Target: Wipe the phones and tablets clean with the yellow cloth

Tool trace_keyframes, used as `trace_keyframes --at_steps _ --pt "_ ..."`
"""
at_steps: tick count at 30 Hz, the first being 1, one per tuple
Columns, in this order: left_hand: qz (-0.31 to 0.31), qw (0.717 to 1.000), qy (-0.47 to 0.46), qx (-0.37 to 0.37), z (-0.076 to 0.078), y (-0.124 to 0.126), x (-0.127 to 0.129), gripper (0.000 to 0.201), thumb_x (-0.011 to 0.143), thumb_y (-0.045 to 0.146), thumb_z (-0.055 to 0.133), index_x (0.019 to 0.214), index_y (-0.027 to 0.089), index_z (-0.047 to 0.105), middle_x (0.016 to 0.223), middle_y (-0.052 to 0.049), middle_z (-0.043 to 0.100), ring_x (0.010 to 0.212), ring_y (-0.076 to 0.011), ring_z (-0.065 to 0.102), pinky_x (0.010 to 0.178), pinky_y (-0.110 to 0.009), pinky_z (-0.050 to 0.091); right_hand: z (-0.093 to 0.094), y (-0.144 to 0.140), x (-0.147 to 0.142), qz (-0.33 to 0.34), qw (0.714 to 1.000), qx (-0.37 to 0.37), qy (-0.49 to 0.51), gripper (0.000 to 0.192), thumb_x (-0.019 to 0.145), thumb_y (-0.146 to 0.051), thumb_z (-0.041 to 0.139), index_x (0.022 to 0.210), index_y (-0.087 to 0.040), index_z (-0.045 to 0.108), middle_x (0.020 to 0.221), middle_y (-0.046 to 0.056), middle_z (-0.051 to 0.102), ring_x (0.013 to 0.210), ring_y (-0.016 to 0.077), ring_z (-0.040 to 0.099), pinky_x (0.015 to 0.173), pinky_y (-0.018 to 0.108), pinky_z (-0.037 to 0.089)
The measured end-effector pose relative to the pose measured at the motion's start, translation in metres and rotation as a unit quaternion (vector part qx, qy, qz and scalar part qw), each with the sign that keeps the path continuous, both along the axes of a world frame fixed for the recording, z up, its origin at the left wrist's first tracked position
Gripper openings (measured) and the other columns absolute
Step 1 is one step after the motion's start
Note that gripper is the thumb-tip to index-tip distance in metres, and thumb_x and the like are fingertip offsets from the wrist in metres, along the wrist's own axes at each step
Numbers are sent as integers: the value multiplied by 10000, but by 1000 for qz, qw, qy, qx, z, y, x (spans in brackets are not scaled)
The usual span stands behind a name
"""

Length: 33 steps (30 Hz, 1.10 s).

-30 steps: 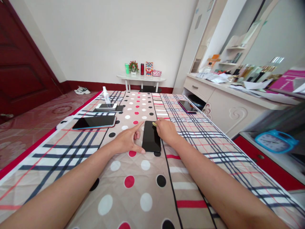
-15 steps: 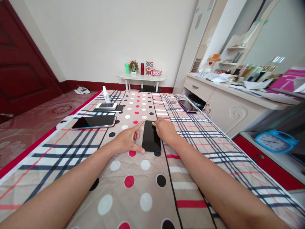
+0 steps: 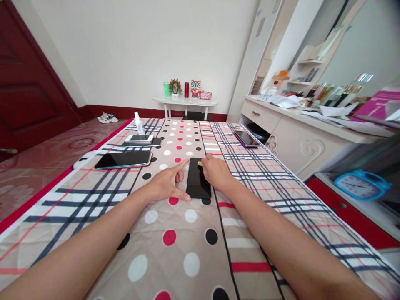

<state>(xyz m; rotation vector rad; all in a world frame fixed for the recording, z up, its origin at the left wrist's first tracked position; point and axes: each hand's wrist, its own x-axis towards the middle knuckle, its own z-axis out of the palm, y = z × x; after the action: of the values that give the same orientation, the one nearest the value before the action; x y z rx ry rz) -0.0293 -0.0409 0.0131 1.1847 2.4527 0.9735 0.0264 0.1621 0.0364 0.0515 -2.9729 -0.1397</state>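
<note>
A black smartphone lies face up on the patterned bedspread, its long side pointing away from me. My left hand braces its left edge, index finger at the upper corner and thumb at the lower one, the other fingers curled. Pinched in my right hand is a small pale-yellow piece, perhaps cloth or sponge, mostly hidden by the fingers. It touches the upper part of the screen. To the left lies a larger black-screened device. A white phone rests on a dark flat device beyond it.
A clear spray bottle stands at the far left of the bed. Another dark phone or tablet lies far right. A cream dresser with papers and bottles borders the right side, near a blue clock.
My right hand has shifted slightly left across the phone's screen, carrying the pale-yellow piece. My left hand and the phone stay in place.
</note>
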Motion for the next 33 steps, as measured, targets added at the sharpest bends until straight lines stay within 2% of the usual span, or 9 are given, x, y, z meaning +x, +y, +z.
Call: trace_keyframes --at_steps 28,33 --pt "-1 1000 1 -1 -1 0 -1 1207 526 526 831 1505 313 157 875 52 519 758 -135 506 738 -265 405 -1 -3 1 1 1000 11 16 256 940 -193 349 1039 -163 583 1039 108 605 845 218 633 687 299 446" --pt "-4 1000 4 -2 -2 -1 -2 1196 536 521 828 1505 314 159 874 50 525 757 -136 508 739 -262 400 0 -5 1 1 1000 5 6 281 952 -198 324 1058 -157 581 1062 123 602 877 219 629 723 301 448"
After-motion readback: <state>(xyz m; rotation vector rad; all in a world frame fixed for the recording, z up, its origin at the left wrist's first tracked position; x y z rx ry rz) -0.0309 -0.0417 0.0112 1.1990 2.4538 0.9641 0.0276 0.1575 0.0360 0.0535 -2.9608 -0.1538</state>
